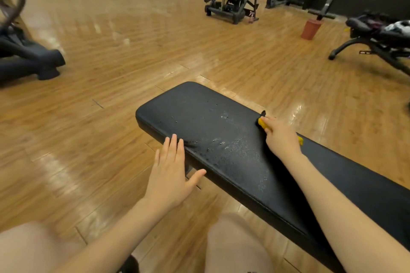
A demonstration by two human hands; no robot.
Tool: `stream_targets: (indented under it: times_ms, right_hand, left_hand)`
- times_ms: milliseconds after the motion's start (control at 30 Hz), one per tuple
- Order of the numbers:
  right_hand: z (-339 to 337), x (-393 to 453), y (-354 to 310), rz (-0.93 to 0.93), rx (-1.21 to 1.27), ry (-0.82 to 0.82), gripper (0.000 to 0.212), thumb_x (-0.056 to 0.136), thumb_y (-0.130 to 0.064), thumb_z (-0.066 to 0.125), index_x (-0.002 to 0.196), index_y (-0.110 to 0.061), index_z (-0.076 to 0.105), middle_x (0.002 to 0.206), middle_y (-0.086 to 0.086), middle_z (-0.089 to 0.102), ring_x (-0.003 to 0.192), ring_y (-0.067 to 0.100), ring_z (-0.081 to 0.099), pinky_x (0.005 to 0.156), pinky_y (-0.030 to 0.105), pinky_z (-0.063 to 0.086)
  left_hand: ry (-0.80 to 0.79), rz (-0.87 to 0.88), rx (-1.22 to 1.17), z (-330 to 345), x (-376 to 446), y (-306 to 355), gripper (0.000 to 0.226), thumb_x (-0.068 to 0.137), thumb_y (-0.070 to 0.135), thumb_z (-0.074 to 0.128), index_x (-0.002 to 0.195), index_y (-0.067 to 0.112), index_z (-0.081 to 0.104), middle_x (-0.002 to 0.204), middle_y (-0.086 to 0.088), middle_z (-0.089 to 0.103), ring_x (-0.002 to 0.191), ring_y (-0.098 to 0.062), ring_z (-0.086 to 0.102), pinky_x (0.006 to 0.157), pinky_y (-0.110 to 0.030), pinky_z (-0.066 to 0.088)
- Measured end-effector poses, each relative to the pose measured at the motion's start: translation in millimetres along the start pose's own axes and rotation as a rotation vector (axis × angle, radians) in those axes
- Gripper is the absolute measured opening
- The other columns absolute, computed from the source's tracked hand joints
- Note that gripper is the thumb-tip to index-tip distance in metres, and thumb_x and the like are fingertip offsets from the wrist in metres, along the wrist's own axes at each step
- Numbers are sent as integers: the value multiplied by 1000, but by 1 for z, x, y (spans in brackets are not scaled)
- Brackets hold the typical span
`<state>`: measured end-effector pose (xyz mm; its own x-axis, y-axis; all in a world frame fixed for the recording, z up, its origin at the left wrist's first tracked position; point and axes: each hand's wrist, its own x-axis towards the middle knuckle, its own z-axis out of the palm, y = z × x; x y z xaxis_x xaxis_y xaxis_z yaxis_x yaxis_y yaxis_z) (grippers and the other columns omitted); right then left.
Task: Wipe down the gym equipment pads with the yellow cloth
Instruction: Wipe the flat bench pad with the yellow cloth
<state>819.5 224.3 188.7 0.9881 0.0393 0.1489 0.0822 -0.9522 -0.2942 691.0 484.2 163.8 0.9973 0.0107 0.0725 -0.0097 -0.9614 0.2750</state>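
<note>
Landmark: bench pad (221, 131), black, running from its rounded end at centre out to lower right.

Left hand (170, 175): flat, fingers straight, holding nothing. Fingertips sit at the pad's near edge, close to the rounded end. Can't tell if it's pressing or only touching. Use it as a brace on the edge and keep it off the wet patch.

Mid pad: droplets and a wet sheen between the two hands, not yet spread evenly. That's the zone to cover.

Right hand (281, 137): fingers curled round the yellow cloth (264, 123), bunched, at the pad's far edge. Cloth mostly hidden under the hand; a bit of yellow shows at the wrist side.

Doing it well, my read: flatten the cloth for more contact, pull overlapping strokes from far edge to near edge, work toward the rounded end, then catch the side seams. Risk: a bunched cloth leaves streaks.
</note>
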Motion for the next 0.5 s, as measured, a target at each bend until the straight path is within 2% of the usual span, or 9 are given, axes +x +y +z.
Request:
stream_targets:
  times_ms: [100,200,267,367,433,500]
  right_hand:
    - [0,-30,-33,-127,18,-56,46,94,-5,43,138,-19,44,149,2,35,137,22,30,110,31,24]
    - [-1,-78,-70,-415,65,-145,47,92,1,44,135,-17,47,148,3,36,138,22,30,112,29,19]
    - [0,-102,-82,-564,58,-175,46,91,0,44,134,-16,49,147,3,38,138,23,30,111,33,21]
    - [3,-105,-78,-618,7,-164,46,84,-1,49,127,-15,57,138,5,50,130,27,44,104,40,31]
    - [7,-101,-71,-649,-13,-142,40,85,-12,49,122,-18,61,131,3,56,122,28,52,99,39,33]
    - [11,-94,-66,-676,-14,-188,42,89,-25,38,126,-22,57,135,-1,53,127,23,47,103,40,28]
  left_hand:
    - [-12,11,12,1,1,-1,93,86,70,25,149,12,-11,155,-6,-20,137,-15,-26,114,-35,-8]
    - [-17,8,40,3,3,1,97,83,73,23,147,10,-15,155,-8,-21,139,-19,-24,114,-36,-7]
    - [-25,7,46,2,5,2,97,83,73,22,147,10,-15,155,-8,-21,142,-21,-21,115,-36,-6]
    - [-14,16,38,2,10,-1,95,83,73,18,148,12,-13,155,-6,-21,139,-18,-26,115,-37,-7]
    - [31,38,25,7,13,-4,98,77,78,0,148,12,-12,154,-5,-21,134,-17,-29,113,-36,-9]
    - [53,67,14,13,14,-7,111,62,81,-23,148,12,-11,150,-2,-25,134,-17,-29,110,-35,-12]
